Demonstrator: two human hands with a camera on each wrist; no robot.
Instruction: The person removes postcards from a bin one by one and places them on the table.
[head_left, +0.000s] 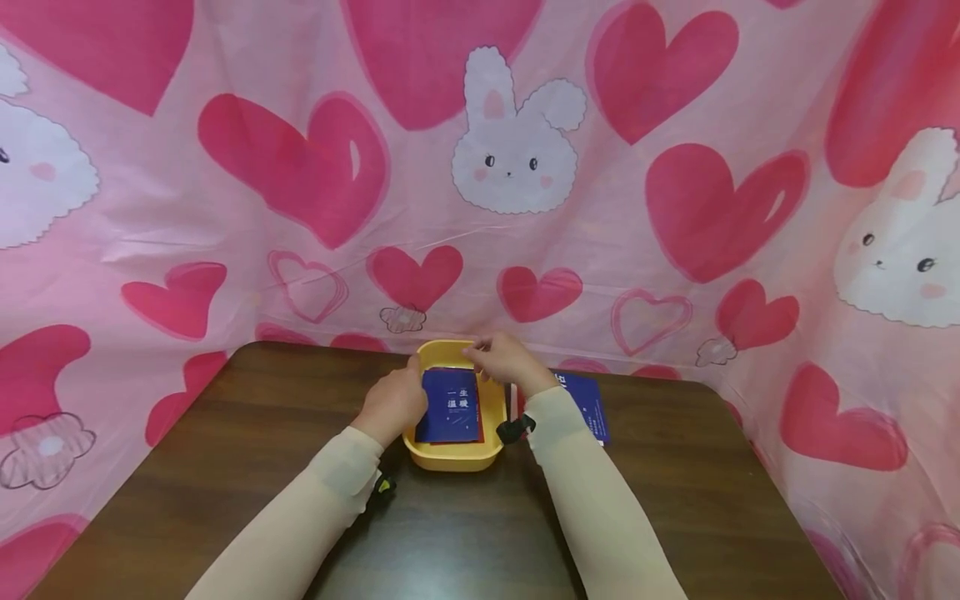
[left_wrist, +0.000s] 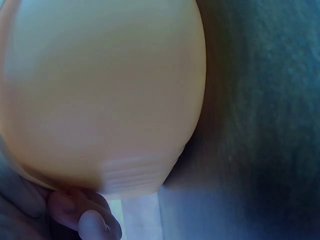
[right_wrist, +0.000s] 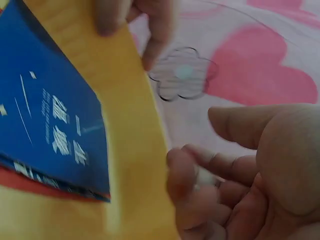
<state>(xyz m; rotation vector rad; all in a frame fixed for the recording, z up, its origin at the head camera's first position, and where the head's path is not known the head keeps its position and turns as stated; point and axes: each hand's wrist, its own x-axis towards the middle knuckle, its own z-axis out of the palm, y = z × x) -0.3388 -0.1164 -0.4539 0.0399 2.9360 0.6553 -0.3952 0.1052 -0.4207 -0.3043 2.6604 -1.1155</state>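
A yellow plastic basket [head_left: 452,463] stands toward the table's far side. Inside lies a blue booklet [head_left: 450,405] with white characters on its cover, on top of something red [head_left: 481,423]. My left hand [head_left: 392,402] grips the basket's left rim; in the left wrist view its curled fingertips [left_wrist: 92,220] are against the basket's outer wall [left_wrist: 105,100]. Over the far right part of the rim is my right hand [head_left: 510,363]. The right wrist view shows its thumb apart from its bent fingers [right_wrist: 200,195], nothing between them, fingertips right at the rim.
Another blue booklet [head_left: 588,404] lies on the brown wooden table [head_left: 675,475] right of the basket, partly hidden by the right forearm. A red item [head_left: 519,403] shows beside it. Behind the table hangs a pink cloth [head_left: 420,217] with hearts and rabbits.
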